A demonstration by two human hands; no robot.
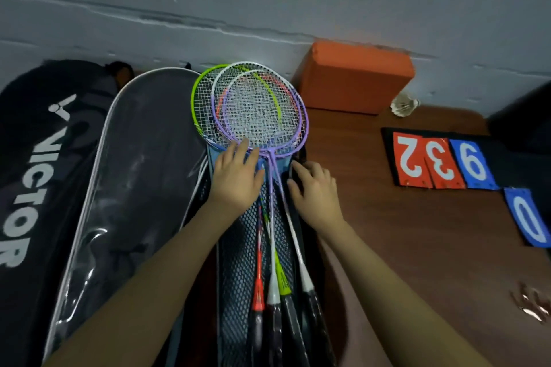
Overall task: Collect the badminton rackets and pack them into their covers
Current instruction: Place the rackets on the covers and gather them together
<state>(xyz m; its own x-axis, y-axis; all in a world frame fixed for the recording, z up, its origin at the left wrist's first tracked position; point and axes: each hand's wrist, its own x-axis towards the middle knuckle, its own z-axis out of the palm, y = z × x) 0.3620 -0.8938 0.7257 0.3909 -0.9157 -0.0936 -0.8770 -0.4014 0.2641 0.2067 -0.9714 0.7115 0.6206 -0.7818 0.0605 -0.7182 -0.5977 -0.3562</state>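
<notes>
The rackets (256, 116) lie stacked, four of them by the handles, heads fanned over one another: a lime-green frame lowest left, purple and white rims on top, a hint of orange beneath. Their shafts run down over a mesh-fronted cover (238, 262) with a pale blue panel at its throat, and the heads poke out past its top edge, so they look only part-way in.

The left hand (237, 180) lies flat, fingers spread, pressing the racket throats down; its grip is open, palm on the frames, clasping nothing. The right hand (311, 188) has fingers curled at the cover's dark right edge, seemingly pinching it, though I cannot tell for sure what the grip holds.

To do this well, I'd judge: keep the heads squared into one stack, hold the cover mouth wide, then slide frames and fabric together so the strings don't snag on the mesh.

Textures next: taut white string beds, thin glossy shafts, black wrapped handles with coloured cones. Just left lies a larger grey racket cover (134, 173), smooth and shiny with white piping, and beyond it a black Victor bag (35, 158). All rests on a brown wood-grain floor (402, 247). Against the wall sits an orange foam block (354, 77), a shuttlecock (404, 104) near it, and score cards (441, 162) well to the right.
</notes>
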